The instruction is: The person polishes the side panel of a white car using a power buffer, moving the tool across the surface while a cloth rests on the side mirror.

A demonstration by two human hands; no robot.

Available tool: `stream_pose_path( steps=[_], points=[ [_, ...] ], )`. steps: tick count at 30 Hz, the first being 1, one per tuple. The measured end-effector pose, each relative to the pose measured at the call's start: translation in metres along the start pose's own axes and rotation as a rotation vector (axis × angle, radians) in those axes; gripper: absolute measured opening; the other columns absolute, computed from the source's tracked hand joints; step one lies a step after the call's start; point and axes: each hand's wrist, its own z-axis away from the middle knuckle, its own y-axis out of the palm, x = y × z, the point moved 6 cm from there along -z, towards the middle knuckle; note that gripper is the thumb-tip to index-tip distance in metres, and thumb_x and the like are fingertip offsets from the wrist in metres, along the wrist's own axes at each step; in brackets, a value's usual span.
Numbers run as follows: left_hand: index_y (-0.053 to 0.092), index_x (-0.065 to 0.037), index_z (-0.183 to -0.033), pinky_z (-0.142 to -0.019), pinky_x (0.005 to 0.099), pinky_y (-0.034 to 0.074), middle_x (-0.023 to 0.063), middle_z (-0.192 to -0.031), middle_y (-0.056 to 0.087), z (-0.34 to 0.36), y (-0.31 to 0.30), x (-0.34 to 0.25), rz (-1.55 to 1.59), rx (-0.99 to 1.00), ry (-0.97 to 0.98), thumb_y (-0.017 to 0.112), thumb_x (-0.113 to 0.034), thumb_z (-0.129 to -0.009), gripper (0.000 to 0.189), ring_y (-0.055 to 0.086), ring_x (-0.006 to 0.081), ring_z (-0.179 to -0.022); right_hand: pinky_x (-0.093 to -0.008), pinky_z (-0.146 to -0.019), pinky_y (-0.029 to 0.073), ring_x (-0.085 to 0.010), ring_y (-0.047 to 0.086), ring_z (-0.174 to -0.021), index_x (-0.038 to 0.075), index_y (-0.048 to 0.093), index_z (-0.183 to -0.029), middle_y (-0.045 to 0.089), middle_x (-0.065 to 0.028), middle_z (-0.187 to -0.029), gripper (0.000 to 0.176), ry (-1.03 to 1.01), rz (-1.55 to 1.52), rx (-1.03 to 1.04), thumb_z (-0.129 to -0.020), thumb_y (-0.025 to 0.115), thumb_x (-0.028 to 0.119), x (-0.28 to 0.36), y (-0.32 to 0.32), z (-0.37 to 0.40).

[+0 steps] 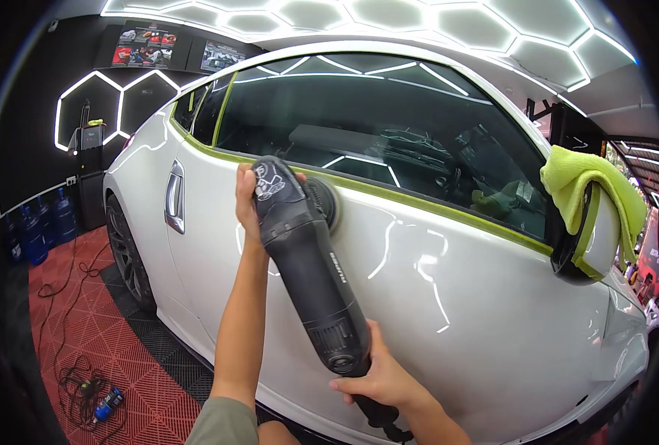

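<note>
A black polisher [307,259] lies diagonally in front of a white car door [463,326], its round pad [323,205] against the panel just below the window trim. My left hand [246,196] is wrapped round the polisher's head, partly hidden behind it. Lower down, my right hand [378,378] grips the rear handle, from which a cord hangs. Green masking tape [418,204] runs along the window's lower edge. A chrome door handle [174,196] is left of my left hand.
At the right, a yellow-green towel [593,185] drapes over the taped side mirror [600,233]. Cords and a blue connector [108,405] lie on the red floor tiles [144,371]. Blue water jugs [37,226] stand at the left wall beside a dark cabinet [91,178].
</note>
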Motion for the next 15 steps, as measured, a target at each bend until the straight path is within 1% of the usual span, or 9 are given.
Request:
stream_pose_path(
  steps=[5,6,7,9,10,11,13,14,15],
  points=[
    [0.041,-0.008,-0.103,-0.063,0.0338,0.057,0.0293,-0.086,0.065,0.037,-0.021,-0.012,-0.122,-0.083,0.018,0.04,-0.036,-0.1,0.028,0.068,0.032,-0.075,-0.0302,-0.056,0.052,-0.0158,0.061,-0.061,0.007,0.0,-0.144,0.053,-0.0134,-0.101,0.103,0.073,-0.01,0.077,-0.075,0.075,-0.002,-0.022,0.009,0.008],
    [0.039,-0.008,-0.118,-0.062,0.0344,0.058,0.0287,-0.085,0.065,0.046,-0.023,-0.014,-0.112,-0.106,0.034,0.038,-0.036,-0.1,0.033,0.068,0.0339,-0.076,-0.0297,-0.057,0.051,-0.0151,0.061,-0.062,0.008,0.001,-0.144,0.053,-0.0141,-0.102,0.102,0.088,-0.011,0.087,-0.076,0.076,-0.001,-0.025,0.01,0.014],
    [0.039,-0.008,-0.118,-0.062,0.0344,0.058,0.0287,-0.085,0.065,0.055,-0.022,-0.013,-0.122,-0.1,0.013,0.038,-0.036,-0.1,0.033,0.068,0.0339,-0.076,-0.0297,-0.057,0.051,-0.0151,0.061,-0.062,0.008,0.001,-0.144,0.053,-0.0141,-0.102,0.102,0.089,-0.035,0.085,-0.076,0.076,-0.001,-0.032,0.009,0.019],
    [0.037,-0.007,-0.131,-0.063,0.035,0.058,0.0341,-0.092,0.063,0.07,-0.015,-0.016,-0.132,-0.081,0.017,0.032,-0.039,-0.102,0.044,0.068,0.0343,-0.077,-0.0276,-0.056,0.05,-0.0136,0.059,-0.058,0.008,0.002,-0.144,0.053,-0.0138,-0.103,0.101,0.123,-0.013,0.089,-0.076,0.076,0.0,-0.049,0.008,0.03],
    [0.032,-0.006,-0.139,-0.065,0.036,0.058,0.033,-0.091,0.063,0.076,-0.007,-0.016,-0.108,-0.049,0.009,0.032,-0.04,-0.102,0.05,0.068,0.0355,-0.081,-0.0307,-0.076,0.052,-0.0182,0.063,-0.082,0.006,0.003,-0.144,0.051,-0.0163,-0.116,0.102,0.169,0.002,0.106,-0.075,0.079,0.004,-0.057,0.007,0.036],
    [0.032,-0.006,-0.139,-0.065,0.036,0.058,0.033,-0.091,0.063,0.079,0.0,-0.012,-0.112,-0.045,-0.014,0.032,-0.04,-0.102,0.05,0.068,0.0355,-0.081,-0.0307,-0.076,0.052,-0.0182,0.063,-0.082,0.006,0.003,-0.144,0.051,-0.0163,-0.116,0.102,0.173,-0.021,0.1,-0.075,0.079,0.004,-0.068,0.004,0.042],
    [0.033,-0.003,-0.135,-0.063,0.0359,0.058,0.0267,-0.084,0.065,0.089,0.013,-0.009,-0.201,-0.129,0.015,0.034,-0.039,-0.1,0.05,0.068,0.0349,-0.076,-0.0392,-0.099,0.044,-0.0293,0.053,-0.118,0.003,0.002,-0.145,0.039,-0.026,-0.138,0.105,-0.174,0.235,0.054,-0.076,0.08,0.016,-0.069,-0.003,0.054],
    [0.033,-0.003,-0.135,-0.063,0.0359,0.058,0.0267,-0.084,0.065,0.094,0.02,-0.003,-0.205,-0.131,-0.009,0.034,-0.039,-0.1,0.05,0.068,0.0349,-0.076,-0.0392,-0.099,0.044,-0.0293,0.053,-0.118,0.003,0.002,-0.145,0.039,-0.026,-0.138,0.105,-0.163,0.215,0.046,-0.076,0.08,0.016,-0.071,-0.007,0.061],
    [0.034,-0.002,-0.134,-0.065,0.037,0.058,0.0272,-0.084,0.065,0.098,0.027,0.001,-0.218,-0.147,-0.009,0.033,-0.04,-0.1,0.051,0.068,0.0352,-0.078,-0.0408,-0.105,0.037,-0.0301,0.045,-0.126,0.002,0.002,-0.145,0.039,-0.026,-0.138,0.105,-0.106,0.147,0.042,-0.076,0.08,0.016,-0.069,-0.011,0.069]
  ],
)
